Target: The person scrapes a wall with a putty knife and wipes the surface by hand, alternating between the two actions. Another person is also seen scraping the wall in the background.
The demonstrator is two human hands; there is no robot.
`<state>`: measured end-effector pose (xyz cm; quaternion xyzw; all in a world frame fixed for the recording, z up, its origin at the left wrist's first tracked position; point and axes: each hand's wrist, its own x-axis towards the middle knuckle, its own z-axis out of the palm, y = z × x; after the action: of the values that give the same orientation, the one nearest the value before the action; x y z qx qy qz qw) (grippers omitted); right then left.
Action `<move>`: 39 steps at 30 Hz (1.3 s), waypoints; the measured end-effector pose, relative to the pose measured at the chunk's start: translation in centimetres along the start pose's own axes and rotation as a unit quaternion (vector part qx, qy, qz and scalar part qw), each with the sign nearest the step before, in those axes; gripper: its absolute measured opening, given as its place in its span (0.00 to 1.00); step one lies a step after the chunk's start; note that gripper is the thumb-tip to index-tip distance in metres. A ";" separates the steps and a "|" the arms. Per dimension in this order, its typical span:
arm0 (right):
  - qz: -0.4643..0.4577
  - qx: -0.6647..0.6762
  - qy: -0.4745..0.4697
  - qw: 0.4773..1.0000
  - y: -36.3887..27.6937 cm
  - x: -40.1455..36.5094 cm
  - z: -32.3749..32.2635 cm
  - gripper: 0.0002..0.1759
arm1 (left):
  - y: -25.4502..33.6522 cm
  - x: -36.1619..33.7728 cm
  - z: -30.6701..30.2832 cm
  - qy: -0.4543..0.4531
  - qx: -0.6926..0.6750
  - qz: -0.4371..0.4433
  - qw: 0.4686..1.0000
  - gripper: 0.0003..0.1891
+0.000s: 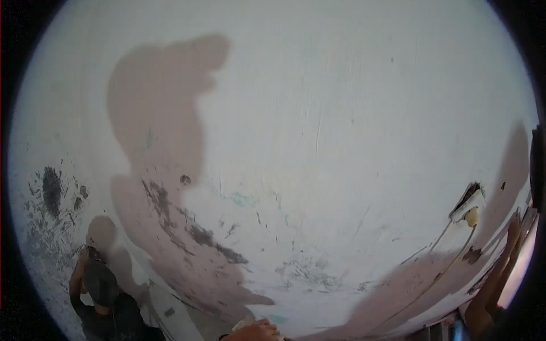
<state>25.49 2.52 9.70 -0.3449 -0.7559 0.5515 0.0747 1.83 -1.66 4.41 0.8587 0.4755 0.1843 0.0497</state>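
Observation:
At the bottom centre, my left hand shows only in part, low against the white wall. Its fingers are closed on a small pale piece, whose kind I cannot make out. At the right edge my right arm reaches up, and my right hand lies with fingers stretched along the edge of a frame. Dark scraped patches and greenish marks mottle the wall's lower part. My head's shadow falls across its left half.
A person in a dark cap and shirt is at the lower left, a hand raised to the wall. At the right, a socket box with a yellowish plug sits in a broken hole, its cable hanging down.

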 end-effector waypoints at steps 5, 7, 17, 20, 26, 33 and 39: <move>-0.210 -0.118 0.081 0.967 -1.4 2.4 -0.8 0.24 | -0.2 3.0 -7.9 0.239 0.065 0.001 0.969 0.18; -0.190 -0.015 0.064 0.980 -2.8 3.0 -0.7 0.25 | -0.8 3.2 -11.5 0.271 0.117 -0.002 0.955 0.22; -0.335 0.254 0.050 0.906 -11.1 6.9 0.3 0.37 | 0.4 3.3 -21.4 0.530 0.121 -0.014 0.839 0.23; -0.348 0.338 0.011 0.874 -14.6 7.3 -0.4 0.42 | 0.1 4.7 -24.0 0.396 0.155 0.042 0.904 0.25; -0.382 0.373 0.050 0.844 -17.1 9.2 1.0 0.43 | -1.7 9.6 -29.4 0.334 0.238 0.230 0.882 0.18; -0.346 0.395 0.100 0.845 -16.8 9.9 1.5 0.43 | -4.1 13.3 -31.2 0.240 0.258 0.387 0.852 0.04; -0.321 0.396 0.147 0.848 -15.5 11.3 1.9 0.40 | -4.5 15.0 -31.7 0.157 0.265 0.412 0.858 0.07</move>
<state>9.25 5.43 19.64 -0.1012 -0.5225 0.6915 0.4884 -6.10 10.42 36.65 0.9165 0.1109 0.1873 -0.3356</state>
